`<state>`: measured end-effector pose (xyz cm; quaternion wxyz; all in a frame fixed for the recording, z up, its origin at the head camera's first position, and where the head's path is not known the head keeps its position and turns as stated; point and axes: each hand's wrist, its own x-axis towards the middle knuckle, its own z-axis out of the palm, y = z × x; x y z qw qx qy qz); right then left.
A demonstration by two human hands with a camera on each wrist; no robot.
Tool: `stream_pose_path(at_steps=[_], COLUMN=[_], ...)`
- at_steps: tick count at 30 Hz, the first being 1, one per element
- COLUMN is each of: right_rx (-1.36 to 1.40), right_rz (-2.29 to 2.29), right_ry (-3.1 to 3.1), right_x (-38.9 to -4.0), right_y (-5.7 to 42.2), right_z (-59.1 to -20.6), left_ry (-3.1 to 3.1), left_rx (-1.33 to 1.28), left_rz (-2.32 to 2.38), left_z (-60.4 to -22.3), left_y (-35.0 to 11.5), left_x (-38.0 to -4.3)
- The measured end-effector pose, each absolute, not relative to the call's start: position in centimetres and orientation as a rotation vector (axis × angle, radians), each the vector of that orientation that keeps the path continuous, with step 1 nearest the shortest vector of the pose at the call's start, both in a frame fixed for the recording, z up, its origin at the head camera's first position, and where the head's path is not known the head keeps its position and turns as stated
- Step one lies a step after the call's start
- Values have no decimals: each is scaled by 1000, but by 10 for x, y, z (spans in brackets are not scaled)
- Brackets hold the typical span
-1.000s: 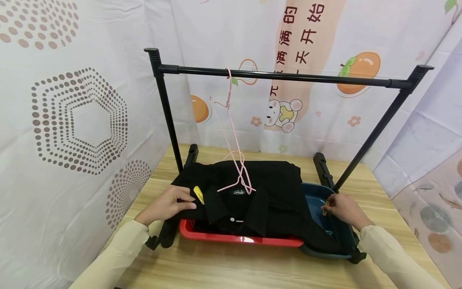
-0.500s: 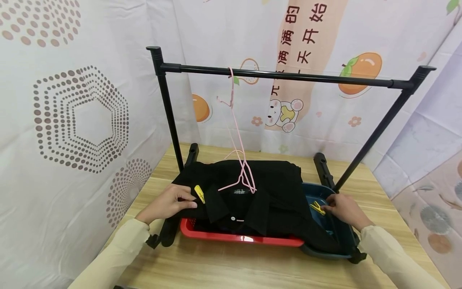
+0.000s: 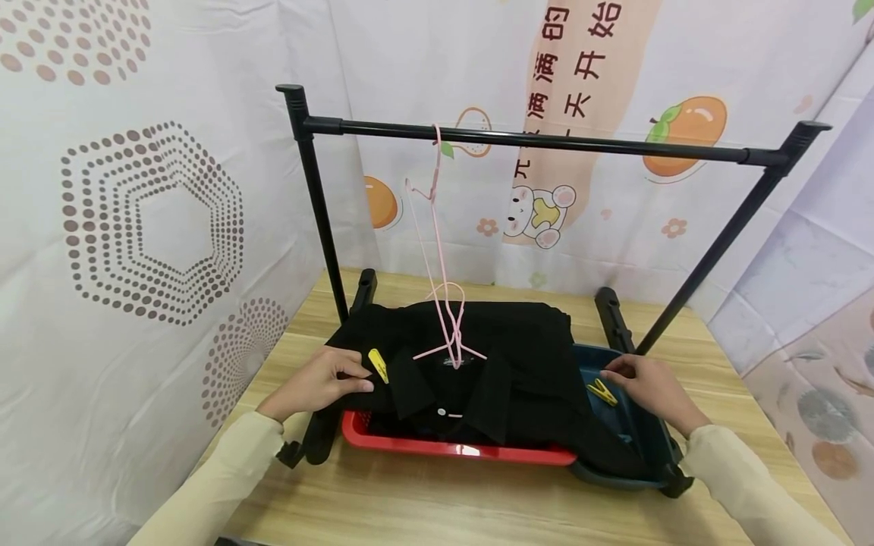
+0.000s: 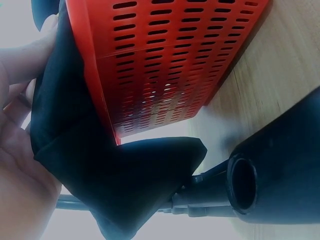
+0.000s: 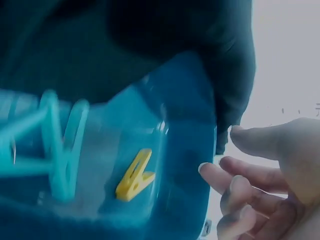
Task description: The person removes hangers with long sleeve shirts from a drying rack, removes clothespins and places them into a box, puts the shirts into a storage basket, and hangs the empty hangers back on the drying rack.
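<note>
A black collared shirt (image 3: 532, 341) lies spread over a red basket (image 3: 464, 450), its collar toward me. At the shirt's left part, my left hand (image 3: 334, 383) pinches the fabric between thumb and fingers. Beside those fingertips, a yellow clothespin (image 3: 378, 365) is on the shirt. My right hand (image 3: 645, 383) is over the rim of a blue basin (image 3: 601, 479), its fingers loosely bent and holding nothing. Below its fingertips another yellow clothespin (image 5: 134, 176) lies in the basin, near some turquoise clothespins (image 5: 62, 150). The shirt covers part of the basin.
A black rack (image 3: 532, 139) stands over the basket on the wooden table (image 3: 410, 504). From its bar hangs a pink hanger (image 3: 437, 227), reaching down to the shirt's collar. Patterned curtains (image 3: 171, 227) close in the back and sides.
My right hand has let go of a yellow clothespin, which now lies in the basin, and has lifted slightly away. The pink hanger has turned a little. My left hand keeps its place.
</note>
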<state>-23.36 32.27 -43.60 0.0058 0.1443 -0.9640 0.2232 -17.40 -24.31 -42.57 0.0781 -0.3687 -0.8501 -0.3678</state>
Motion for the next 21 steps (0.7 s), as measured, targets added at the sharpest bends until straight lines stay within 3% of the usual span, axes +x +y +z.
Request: stream_pose_path(at_steps=[21], right_rx=[641], right_rz=[931], right_ry=[-2854], right_x=[-198], right_y=[267], right_z=[-391], left_ry=[-2573], left_rx=[-1078], left_rz=[-1078], left_z=[-424], left_y=[-243], left_x=[-171])
